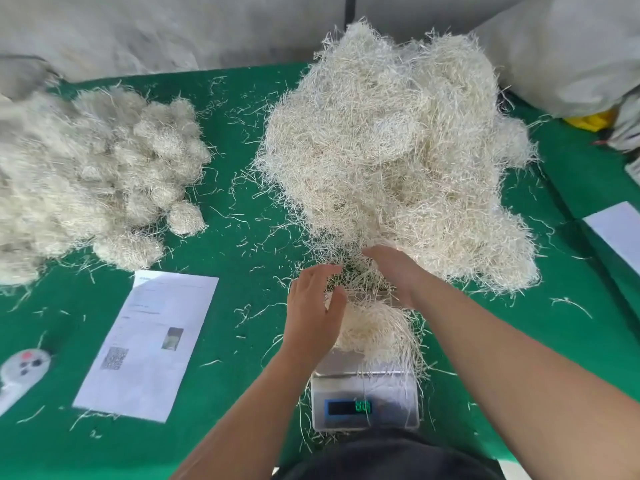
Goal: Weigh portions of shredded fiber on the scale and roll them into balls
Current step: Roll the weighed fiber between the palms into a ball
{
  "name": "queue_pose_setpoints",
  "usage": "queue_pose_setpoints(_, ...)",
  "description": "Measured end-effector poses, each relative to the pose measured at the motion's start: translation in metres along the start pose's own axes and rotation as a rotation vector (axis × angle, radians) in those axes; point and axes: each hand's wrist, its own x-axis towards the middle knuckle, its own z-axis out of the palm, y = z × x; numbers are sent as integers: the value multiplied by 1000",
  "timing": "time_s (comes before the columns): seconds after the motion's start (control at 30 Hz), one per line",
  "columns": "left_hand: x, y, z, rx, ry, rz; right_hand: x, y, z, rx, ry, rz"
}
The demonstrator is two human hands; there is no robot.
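A big loose heap of pale shredded fiber (398, 150) fills the middle right of the green table. A small silver scale (363, 393) stands at the front, its display lit in green digits. On its pan lies a portion of fiber (374, 327). My left hand (313, 306) hovers with relaxed fingers at the left side of that portion. My right hand (394, 271) reaches with straight fingers over the thin strands at the heap's front edge, just behind the scale. Finished fiber balls (114, 174) are piled at the left.
A printed sheet with a QR code (145, 344) lies left of the scale. A white handheld device (24, 365) sits at the front left. Another white sheet (620, 233) and a grey sack (571, 53) are at the right. Loose strands litter the green cloth (242, 209).
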Motion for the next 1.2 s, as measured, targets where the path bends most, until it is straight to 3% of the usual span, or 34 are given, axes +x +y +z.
queue_pose_setpoints(0.07, 11, 3, -2, -48, 15, -20, -3, 0, -1, -9, 71, -103)
queue_pose_setpoints(0.17, 28, 17, -5, -248, 14, -158, -19, 12, 1, -210, 140, -427)
queue_pose_setpoints(0.3, 57, 47, -12, -636, -273, -450, -47, 25, 10, -602, 250, -999)
queue_pose_setpoints(0.37, 69, 53, -16, -707, -405, -503, -56, 27, 11, -690, 219, -1125)
queue_pose_setpoints(0.47, 76, 50, -15, -620, -328, -397, -60, 29, 5, -716, 122, -1094)
queue_pose_setpoints(0.53, 76, 45, -13, -598, -246, -366, -66, 29, 0, -523, 101, -1054)
queue_pose_setpoints(0.63, 71, 47, -16, -711, -213, -401, -65, 26, -9, -273, 292, -934)
queue_pose_setpoints(0.73, 66, 54, -23, -869, -259, -367, -50, 17, -18, -467, 238, -772)
queue_pose_setpoints(0.8, 63, 60, -26, -771, -278, -230, -42, 10, -19, -601, 247, -766)
queue_pose_setpoints(0.87, 63, 58, -24, -574, -288, -45, -40, 6, -19, -589, 346, -839)
queue_pose_setpoints(0.93, 62, 56, -23, -507, -282, 10, -42, 6, -18, -556, 388, -919)
queue_pose_setpoints(1.07, 58, 55, -29, -842, -199, -141, -39, 10, -23, -456, 256, -808)
queue_pose_setpoints(1.2, 60, 57, -32, -1171, -171, -414, -31, 0, -18, -596, 217, -667)
